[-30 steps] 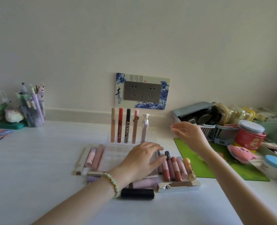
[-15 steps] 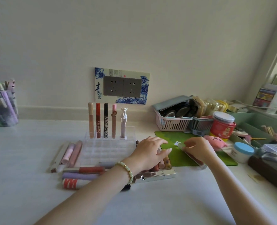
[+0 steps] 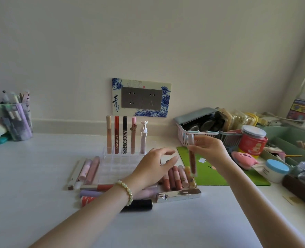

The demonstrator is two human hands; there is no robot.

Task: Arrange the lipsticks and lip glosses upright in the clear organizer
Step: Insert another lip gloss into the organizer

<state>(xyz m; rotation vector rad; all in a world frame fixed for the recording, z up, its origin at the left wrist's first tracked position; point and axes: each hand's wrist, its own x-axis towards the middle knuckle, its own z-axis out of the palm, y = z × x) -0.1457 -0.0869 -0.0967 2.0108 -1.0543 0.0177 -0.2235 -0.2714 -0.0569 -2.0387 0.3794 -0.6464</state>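
- Since half a second back, the right hand (image 3: 209, 151) has come up off the green mat (image 3: 237, 178) and swung its lip gloss (image 3: 192, 158) from slanted to nearly upright. The left hand (image 3: 155, 169) has lifted off the loose tubes (image 3: 175, 178).
- Right thumb and fingertips pinch the gloss in its upper part, so the long body hangs free in the air just right of the clear organizer (image 3: 119, 163), above the loose tubes lying along the organizer's right edge.
- The left hand holds nothing. Its fingers are spread and relaxed, hovering over the organizer's near-right corner.
- Pinched that high, the gloss could swing on the way down, I'd say, catch a divider and tip over instead of seating.
- Five standing tubes (image 3: 124, 135) fill the organizer's back row. A careless knuckle could topple them, and the white-capped tube (image 3: 143, 136) at the right end of that row looks most exposed.
- The left hand sits between the gloss and the organizer, so the two could bump.
- The organizer looks light. Unsteadied, it might slide when the gloss pushes in.
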